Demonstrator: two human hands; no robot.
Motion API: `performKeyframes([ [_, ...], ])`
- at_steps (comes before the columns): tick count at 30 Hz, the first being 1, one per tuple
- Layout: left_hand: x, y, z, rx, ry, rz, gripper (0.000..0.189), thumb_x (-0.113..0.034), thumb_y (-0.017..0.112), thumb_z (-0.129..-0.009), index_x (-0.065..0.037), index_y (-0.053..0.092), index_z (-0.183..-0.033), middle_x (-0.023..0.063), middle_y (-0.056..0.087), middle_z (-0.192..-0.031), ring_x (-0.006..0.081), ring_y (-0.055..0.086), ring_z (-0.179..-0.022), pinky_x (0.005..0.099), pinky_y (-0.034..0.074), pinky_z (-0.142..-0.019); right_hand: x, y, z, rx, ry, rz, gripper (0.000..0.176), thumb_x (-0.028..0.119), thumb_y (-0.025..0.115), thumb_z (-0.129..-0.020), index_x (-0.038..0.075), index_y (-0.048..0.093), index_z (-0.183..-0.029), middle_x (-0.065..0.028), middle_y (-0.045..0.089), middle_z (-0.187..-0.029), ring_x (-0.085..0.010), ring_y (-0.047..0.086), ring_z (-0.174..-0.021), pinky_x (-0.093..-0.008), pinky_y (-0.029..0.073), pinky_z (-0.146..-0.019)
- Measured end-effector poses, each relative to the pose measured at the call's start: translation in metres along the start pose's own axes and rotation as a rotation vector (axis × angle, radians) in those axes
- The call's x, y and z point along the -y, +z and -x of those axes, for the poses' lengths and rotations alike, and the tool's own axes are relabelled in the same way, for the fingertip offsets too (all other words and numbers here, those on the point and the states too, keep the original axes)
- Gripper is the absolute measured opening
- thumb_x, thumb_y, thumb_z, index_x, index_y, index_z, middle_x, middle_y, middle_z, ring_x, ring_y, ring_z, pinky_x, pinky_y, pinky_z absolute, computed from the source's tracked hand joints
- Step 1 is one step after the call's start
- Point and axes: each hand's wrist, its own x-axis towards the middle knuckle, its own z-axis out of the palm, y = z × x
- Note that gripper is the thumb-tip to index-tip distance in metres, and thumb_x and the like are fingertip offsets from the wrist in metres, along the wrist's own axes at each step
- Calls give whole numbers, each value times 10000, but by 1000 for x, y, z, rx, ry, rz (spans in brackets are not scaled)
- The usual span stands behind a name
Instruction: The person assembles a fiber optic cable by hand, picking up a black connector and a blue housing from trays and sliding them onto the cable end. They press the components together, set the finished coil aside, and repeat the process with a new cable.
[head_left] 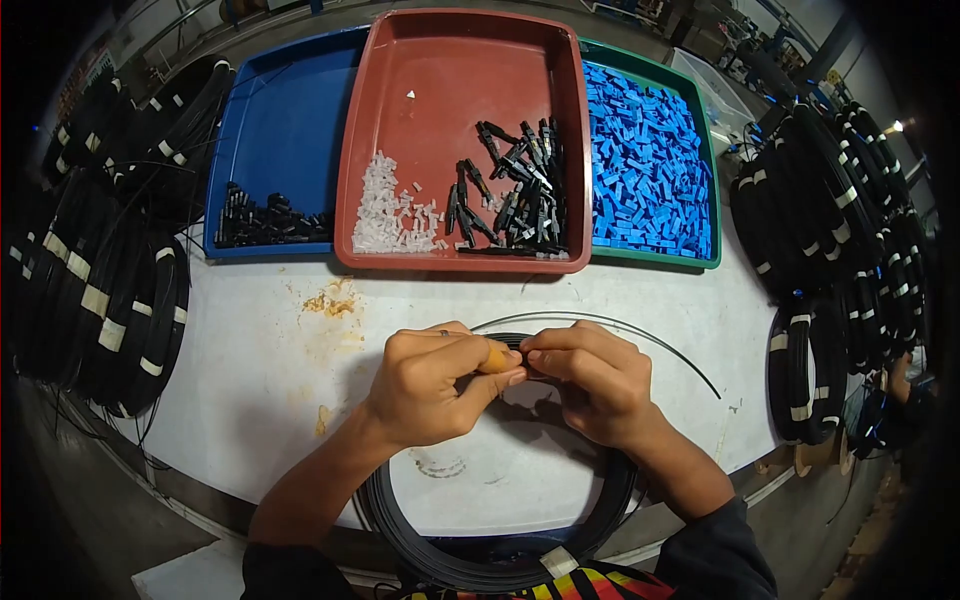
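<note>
White worktop [250, 350] is spreading leftward, offering room; a red rectangular plastic tray [460, 262] is bounding the far side, and a round black cable coil [390, 525] is overhanging the near edge. At its far arc, left hand [430, 385] and right hand [600, 382] are pinching a small dark piece [524, 359] (mostly hidden), probably adjusting it, seemingly needing steady alignment.
</note>
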Motion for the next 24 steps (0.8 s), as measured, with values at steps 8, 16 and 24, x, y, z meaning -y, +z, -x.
performKeyframes([
  [8,3,0,-4,75,237,-148,104,83,795,-730,32,709,-760,118,745,-785,191,678,-610,307,544,-610,-1,0,2,21,-13,-3,330,-150,675,-607,-28,638,-912,-154,697,-963,-306,675,-760,-374,533,-626],
  [16,-5,0,-5,121,602,-553,93,82,780,-717,45,703,-752,165,734,-848,218,691,-654,320,535,-596,-2,1,4,16,147,-175,317,-188,629,-603,-41,623,-883,-164,695,-908,-315,696,-789,-363,560,-659],
  [24,3,-3,-5,30,283,-200,162,71,838,-670,29,732,-785,140,749,-752,206,696,-607,305,559,-625,0,5,2,-39,30,-53,355,-177,663,-588,-25,637,-907,-154,702,-971,-301,690,-820,-370,560,-690],
])
